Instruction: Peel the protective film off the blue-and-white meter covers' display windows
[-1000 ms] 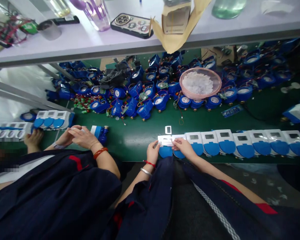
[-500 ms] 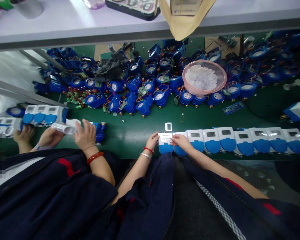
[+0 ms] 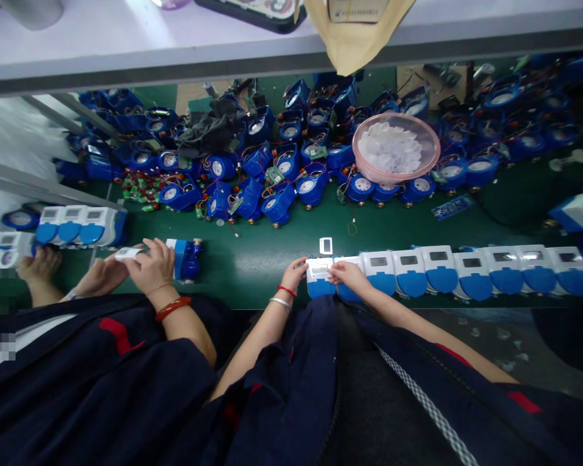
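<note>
A small white display frame [image 3: 319, 267] is pinched between my left hand [image 3: 294, 275] and my right hand [image 3: 352, 275], one at each end. It sits over the white upper part of a water meter with a blue flap [image 3: 320, 288], which stands at the table's front edge. Whether the frame touches the meter I cannot tell. Just beyond lies a loose white frame with a dark window [image 3: 326, 246]. My right forearm passes in front of a neighbouring water meter [image 3: 379, 282], first in a row with grey displays running right.
Behind stand many opened blue meters [image 3: 311, 184] with wires and circuit boards. A pink bowl [image 3: 432, 158] of clear plastic pieces rests among them. A shelf [image 3: 126, 65] overhangs the back. At left, a co-worker's hands [image 3: 153, 265] handle a white part beside a blue meter [image 3: 190, 259].
My hands stay at the same meter, and the white frame between them has tilted slightly. The co-worker's hands have moved left and lower, turning the white part they hold.
</note>
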Action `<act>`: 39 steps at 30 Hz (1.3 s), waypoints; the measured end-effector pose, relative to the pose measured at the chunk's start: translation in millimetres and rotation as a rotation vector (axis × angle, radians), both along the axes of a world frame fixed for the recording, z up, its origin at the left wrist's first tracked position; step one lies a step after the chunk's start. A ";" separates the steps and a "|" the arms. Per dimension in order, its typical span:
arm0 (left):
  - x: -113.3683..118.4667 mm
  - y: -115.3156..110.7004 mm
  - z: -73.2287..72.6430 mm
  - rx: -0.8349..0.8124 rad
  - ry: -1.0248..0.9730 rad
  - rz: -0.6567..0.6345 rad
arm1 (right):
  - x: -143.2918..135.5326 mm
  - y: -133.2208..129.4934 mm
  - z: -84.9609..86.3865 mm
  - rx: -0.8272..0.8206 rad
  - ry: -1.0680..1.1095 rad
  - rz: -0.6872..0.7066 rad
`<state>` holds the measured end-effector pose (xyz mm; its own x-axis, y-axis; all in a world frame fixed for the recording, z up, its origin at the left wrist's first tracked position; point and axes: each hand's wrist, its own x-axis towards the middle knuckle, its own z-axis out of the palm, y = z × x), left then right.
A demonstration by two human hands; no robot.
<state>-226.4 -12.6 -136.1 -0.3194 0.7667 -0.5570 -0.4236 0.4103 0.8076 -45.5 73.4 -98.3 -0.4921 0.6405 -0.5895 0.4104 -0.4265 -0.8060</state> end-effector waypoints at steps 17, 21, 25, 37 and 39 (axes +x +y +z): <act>-2.2 3.8 -1.8 -0.010 0.079 -0.025 | -2.5 2.2 0.2 -0.002 -0.075 0.001; -3.0 4.2 -5.0 -0.016 0.093 -0.041 | -5.2 3.2 -2.7 0.021 -0.128 0.033; -4.0 4.4 -4.9 -0.024 0.099 -0.048 | -8.4 5.4 -4.1 0.060 -0.211 0.096; 1.7 -7.2 24.7 -0.046 0.197 0.058 | -49.8 106.6 13.5 0.838 -0.740 0.685; 1.1 -18.5 31.1 -0.075 0.215 0.101 | -64.0 111.9 4.5 0.857 -0.770 0.719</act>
<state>-225.4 -31.1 -105.0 -0.5094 0.6837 -0.5225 -0.2877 0.4370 0.8522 -109.4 185.3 -93.9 -0.5993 0.6854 -0.4136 0.7910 0.5863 -0.1747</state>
